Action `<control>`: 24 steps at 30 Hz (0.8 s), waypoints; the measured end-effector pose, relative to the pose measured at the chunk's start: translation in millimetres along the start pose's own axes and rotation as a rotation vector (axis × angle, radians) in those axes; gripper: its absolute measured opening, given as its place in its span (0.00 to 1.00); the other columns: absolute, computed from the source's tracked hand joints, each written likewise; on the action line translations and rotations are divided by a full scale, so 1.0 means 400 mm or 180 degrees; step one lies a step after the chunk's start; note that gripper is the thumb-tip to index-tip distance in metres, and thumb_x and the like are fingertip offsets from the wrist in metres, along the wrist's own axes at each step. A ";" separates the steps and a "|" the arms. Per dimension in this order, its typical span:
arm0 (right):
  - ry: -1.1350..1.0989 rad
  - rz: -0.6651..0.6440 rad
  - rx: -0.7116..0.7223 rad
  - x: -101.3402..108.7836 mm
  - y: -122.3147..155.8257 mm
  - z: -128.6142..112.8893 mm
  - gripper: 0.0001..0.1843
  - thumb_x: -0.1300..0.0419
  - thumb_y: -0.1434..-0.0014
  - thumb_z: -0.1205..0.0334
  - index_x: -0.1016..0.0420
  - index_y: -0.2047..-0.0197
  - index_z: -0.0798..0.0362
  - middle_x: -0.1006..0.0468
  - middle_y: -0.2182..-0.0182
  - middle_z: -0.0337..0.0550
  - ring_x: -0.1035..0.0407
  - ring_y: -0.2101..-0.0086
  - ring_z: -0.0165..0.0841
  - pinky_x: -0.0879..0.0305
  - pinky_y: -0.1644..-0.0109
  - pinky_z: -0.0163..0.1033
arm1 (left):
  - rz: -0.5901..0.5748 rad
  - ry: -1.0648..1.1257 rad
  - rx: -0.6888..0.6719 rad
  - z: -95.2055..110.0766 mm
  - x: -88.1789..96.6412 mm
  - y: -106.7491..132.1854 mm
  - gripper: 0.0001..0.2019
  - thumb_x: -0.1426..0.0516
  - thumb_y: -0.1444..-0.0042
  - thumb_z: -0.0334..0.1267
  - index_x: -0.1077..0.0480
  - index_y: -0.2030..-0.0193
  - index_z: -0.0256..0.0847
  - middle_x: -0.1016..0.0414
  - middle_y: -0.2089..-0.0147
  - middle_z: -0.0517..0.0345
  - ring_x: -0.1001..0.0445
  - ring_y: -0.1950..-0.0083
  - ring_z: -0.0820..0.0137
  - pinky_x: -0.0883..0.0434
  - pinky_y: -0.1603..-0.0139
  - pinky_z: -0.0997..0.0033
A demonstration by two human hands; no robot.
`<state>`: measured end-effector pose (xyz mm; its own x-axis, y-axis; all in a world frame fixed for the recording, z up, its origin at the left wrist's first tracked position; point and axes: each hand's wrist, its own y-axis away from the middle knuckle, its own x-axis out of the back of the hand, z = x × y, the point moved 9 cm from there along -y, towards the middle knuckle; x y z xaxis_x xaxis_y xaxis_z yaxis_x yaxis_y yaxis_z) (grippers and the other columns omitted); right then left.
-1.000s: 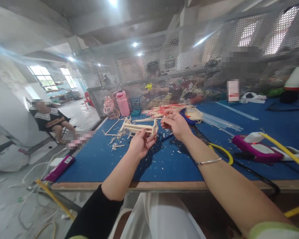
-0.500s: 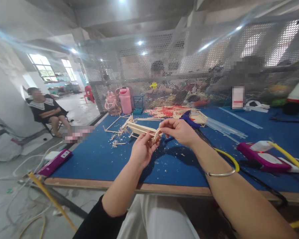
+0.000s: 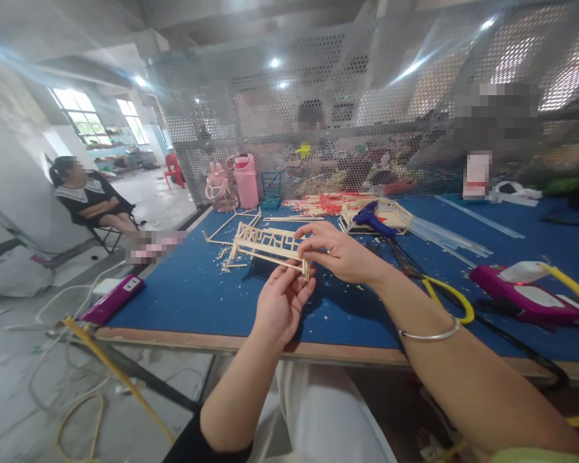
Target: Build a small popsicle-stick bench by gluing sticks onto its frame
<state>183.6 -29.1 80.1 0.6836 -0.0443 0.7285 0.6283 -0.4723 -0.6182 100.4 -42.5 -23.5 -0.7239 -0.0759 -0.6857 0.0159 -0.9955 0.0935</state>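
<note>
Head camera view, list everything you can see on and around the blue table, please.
stick frame: one, pale wood, held over the table by both hands
table: one, blue top, before the person
loose sticks: a pile, pale and red, table's far side
glue gun: one, blue, lying on a second wooden frame
yellow-handled tool: one, dark blades, right of the hands
mesh screen: one, grey, behind the table
bottle: one, pink, far left by the mesh
flat box: one, magenta, off the table's left edge
seated person: one, dark top, far left
left hand: one, bare, gripping the frame's near end from below
right hand: one, silver bangle, gripping that end from above
</note>
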 end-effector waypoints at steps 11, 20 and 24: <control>0.0176 -0.0208 0.0247 0.004 0.011 -0.036 0.09 0.45 0.42 0.67 0.23 0.68 0.49 0.27 0.59 0.45 0.35 0.54 0.36 0.39 0.50 0.44 | -0.0150 -0.0098 -0.0247 0.002 -0.017 0.011 0.13 0.35 0.60 0.26 0.33 0.67 0.37 0.26 0.71 0.63 0.24 0.68 0.76 0.28 0.63 0.77; 0.0271 0.0297 0.0065 0.041 0.025 -0.046 0.08 0.44 0.41 0.64 0.23 0.66 0.49 0.26 0.67 0.43 0.32 0.63 0.33 0.37 0.58 0.39 | -0.1074 -0.1547 -0.0168 0.110 -0.079 -0.028 0.11 0.36 0.61 0.24 0.27 0.68 0.35 0.23 0.70 0.56 0.25 0.69 0.73 0.29 0.62 0.72; 0.0421 0.0879 -0.0216 0.042 0.081 -0.077 0.09 0.45 0.41 0.63 0.23 0.64 0.48 0.26 0.66 0.43 0.32 0.63 0.34 0.36 0.60 0.39 | -0.1248 -0.1905 -0.0170 0.122 -0.099 -0.008 0.13 0.38 0.60 0.23 0.27 0.65 0.35 0.23 0.70 0.55 0.25 0.68 0.71 0.29 0.59 0.69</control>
<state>204.0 -72.2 81.3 0.7680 -0.2912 0.5705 0.3961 -0.4840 -0.7803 95.5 -33.6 38.5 -0.9371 0.3168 -0.1466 -0.3002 -0.9457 -0.1247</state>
